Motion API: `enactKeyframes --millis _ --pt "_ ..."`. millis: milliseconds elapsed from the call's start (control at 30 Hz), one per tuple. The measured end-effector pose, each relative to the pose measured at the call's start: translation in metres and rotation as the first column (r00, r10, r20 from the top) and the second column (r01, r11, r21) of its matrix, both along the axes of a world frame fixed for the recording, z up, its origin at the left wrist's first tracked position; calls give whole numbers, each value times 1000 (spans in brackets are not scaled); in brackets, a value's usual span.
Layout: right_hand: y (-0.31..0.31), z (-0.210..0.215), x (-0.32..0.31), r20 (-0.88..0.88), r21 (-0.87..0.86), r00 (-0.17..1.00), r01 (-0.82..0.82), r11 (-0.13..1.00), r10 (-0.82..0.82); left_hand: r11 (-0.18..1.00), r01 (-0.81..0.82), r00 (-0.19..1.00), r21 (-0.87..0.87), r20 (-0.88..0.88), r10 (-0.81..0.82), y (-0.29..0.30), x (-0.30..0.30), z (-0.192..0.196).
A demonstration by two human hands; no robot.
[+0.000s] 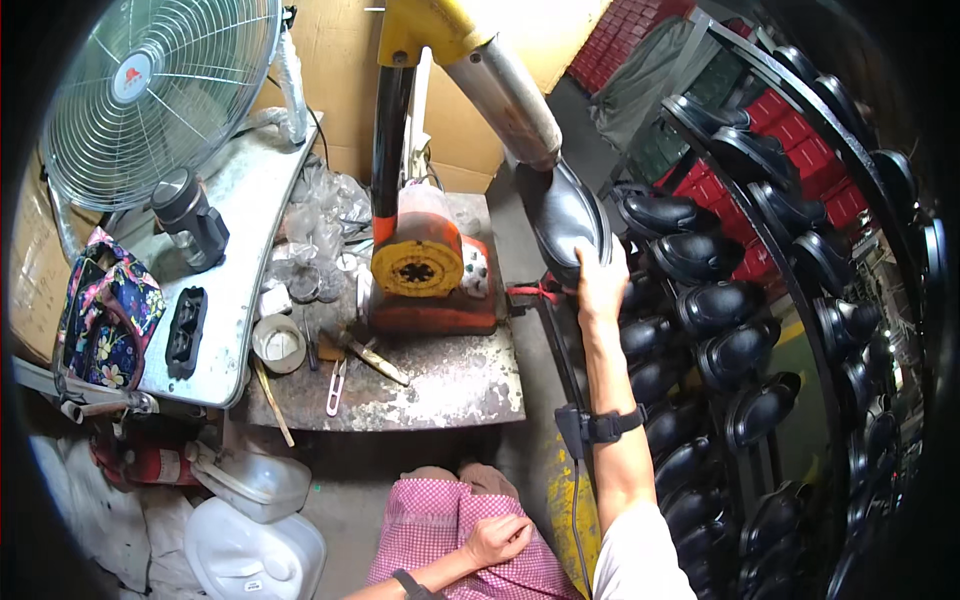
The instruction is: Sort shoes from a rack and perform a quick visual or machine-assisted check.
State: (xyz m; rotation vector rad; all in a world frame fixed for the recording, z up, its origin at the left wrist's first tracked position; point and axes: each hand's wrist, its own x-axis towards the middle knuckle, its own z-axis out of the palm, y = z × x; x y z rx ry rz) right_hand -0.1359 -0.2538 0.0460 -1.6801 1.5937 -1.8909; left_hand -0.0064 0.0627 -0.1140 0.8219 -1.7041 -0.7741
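Note:
My right hand (pixel 602 284) grips one end of a glossy black shoe (pixel 566 215), held out to the right of the bench. The shoe's other end is up against the mouth of a metal pipe (pixel 515 105) that slants down from a yellow machine head (pixel 440 28). Whether they touch, I cannot tell. On my lap, over a pink checked cloth (pixel 425 515), my left hand (pixel 498 540) rests with fingers curled in and nothing visible in them.
Racks of black shoes (pixel 738 355) stand close on the right. The worn bench (pixel 450 385) bears a hammer (pixel 372 358), a white cutter (pixel 336 388) and a round pot (pixel 279 343). A large fan (pixel 132 78) stands left, above a white table (pixel 225 330). Plastic containers (pixel 255 545) sit below.

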Motion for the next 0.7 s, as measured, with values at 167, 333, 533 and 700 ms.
enactKeyframes --millis 167,333,533,700 --pt "86 -16 -17 934 293 344 -590 752 -94 999 -8 1000 31 17 8 7 2 -10" --pt "180 -34 -45 960 276 230 -650 708 -163 991 11 1000 133 -1 -11 6 1 -11" --pt "268 -30 -50 972 234 158 -708 666 -173 600 367 817 711 -554 157 -31 -5 49" --pt "320 -21 -28 936 352 221 -634 689 -275 673 355 796 649 -588 148 -50 -27 103"
